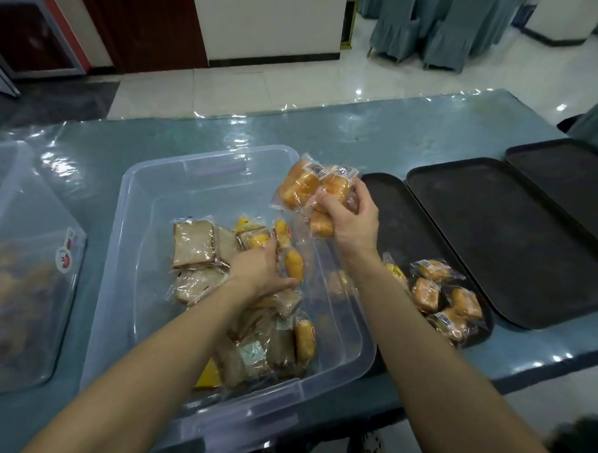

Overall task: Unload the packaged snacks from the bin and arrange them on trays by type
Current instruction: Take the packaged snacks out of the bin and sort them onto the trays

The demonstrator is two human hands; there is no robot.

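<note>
Clear bin (129, 225) on the table (329, 125), part-filled with wrapped bread slices (194, 244) and yellow cake packets (294, 265). Left hand (261, 269) is down among them, fingers buried in the heap; grip on any one packet unclear. Right hand (354, 222) is raised over the bin's far right corner, clutching several wrapped orange buns (302, 188). Three dark trays side by side to the right. Nearest tray (403, 231) carries a bun cluster (442, 297) at its near end; then middle tray (496, 235) and far tray (567, 176). Lidded bin (25, 265) at left, contents blurred.

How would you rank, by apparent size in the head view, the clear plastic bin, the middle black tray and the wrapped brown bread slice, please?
1. clear plastic bin
2. middle black tray, farther away
3. wrapped brown bread slice
</note>
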